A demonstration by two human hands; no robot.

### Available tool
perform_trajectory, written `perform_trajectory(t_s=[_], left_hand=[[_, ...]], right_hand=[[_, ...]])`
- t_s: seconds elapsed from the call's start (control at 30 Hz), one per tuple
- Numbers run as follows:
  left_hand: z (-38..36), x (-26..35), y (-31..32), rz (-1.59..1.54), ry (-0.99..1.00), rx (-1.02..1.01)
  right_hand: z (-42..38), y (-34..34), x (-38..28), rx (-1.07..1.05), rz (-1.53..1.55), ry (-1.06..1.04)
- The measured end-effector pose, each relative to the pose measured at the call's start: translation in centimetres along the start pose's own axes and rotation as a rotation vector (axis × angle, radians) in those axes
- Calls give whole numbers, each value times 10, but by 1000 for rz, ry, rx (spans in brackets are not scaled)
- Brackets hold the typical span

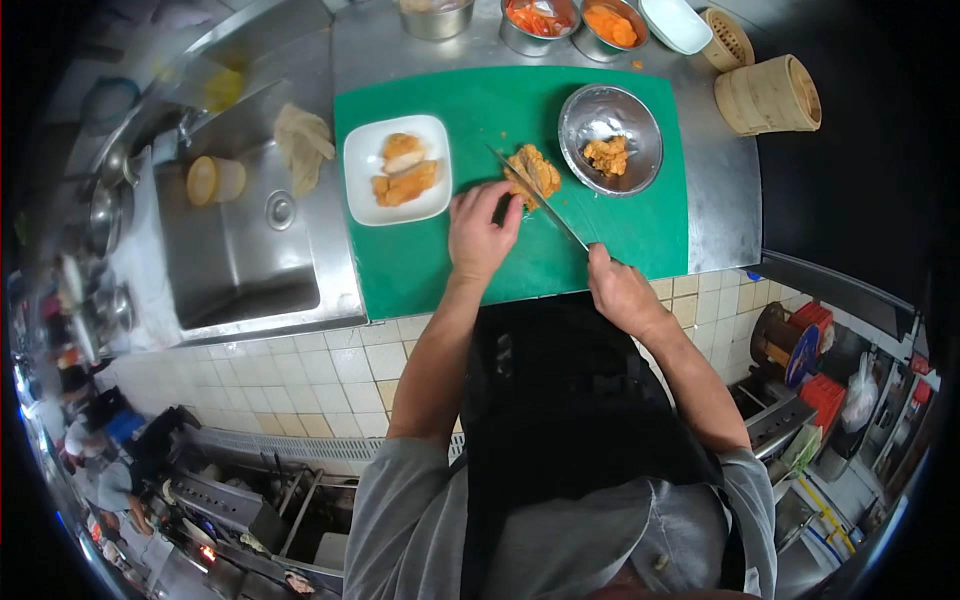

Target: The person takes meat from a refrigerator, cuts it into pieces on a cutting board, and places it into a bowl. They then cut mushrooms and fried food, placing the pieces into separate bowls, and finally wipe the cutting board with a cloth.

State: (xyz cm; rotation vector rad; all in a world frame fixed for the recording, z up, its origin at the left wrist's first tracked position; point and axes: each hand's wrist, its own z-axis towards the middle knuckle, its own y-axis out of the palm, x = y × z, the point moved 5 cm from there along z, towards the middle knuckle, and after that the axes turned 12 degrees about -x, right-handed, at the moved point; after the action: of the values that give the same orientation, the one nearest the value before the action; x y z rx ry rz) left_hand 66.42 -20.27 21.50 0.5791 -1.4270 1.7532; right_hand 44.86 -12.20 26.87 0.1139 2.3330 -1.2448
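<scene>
On the green cutting board [400, 270] lies a piece of fried food [533, 172], golden brown. My right hand [622, 288] is closed round the handle of a knife [562, 223], whose blade lies diagonally across that piece. At the lower left edge of the piece is my left hand [484, 230], its fingers curved and touching it or very near it. A white square dish [398, 212] on the left of the board holds cut fried pieces [406, 182]. To the right stands a metal bowl [640, 125] with another fried piece [606, 155] in it.
A steel sink [235, 245] with a cloth [300, 145] and a yellowish container [215, 180] is at left. Behind the board stand metal bowls of sliced vegetables [612, 25], a white dish [677, 22] and bamboo steamers [768, 96]. Other people are visible at lower left.
</scene>
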Motion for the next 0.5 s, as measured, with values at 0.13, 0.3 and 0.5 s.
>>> perform_trajectory(t_s=[0.13, 0.3, 0.5], left_hand=[[0, -1, -2, -2, -6, 0], [1, 1, -2, -5, -5, 5], [1, 2, -1, 14, 22, 12]], right_hand=[[-3, 2, 1, -13, 7, 13], [-5, 1, 4, -5, 13, 7], [24, 11, 8, 10, -1, -23]])
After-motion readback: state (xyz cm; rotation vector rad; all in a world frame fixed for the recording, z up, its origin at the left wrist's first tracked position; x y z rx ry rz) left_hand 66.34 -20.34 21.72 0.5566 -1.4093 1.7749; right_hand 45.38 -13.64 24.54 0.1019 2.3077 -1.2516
